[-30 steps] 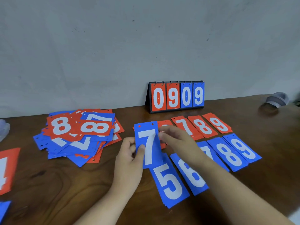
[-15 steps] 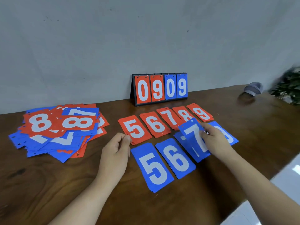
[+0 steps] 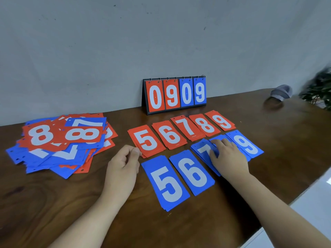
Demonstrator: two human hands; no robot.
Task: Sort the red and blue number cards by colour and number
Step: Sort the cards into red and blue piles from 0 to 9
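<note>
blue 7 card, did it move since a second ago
Yes. The blue 7 went right, from above the blue 5 to past the blue 6, now flat under the right hand.

The light is soft and even, with faint shadows. The wooden table (image 3: 170, 230) shines a little. The plant (image 3: 318, 90) at the right edge is blurry.

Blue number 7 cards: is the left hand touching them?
No, only the right hand rests on the blue number 7 cards.
</note>
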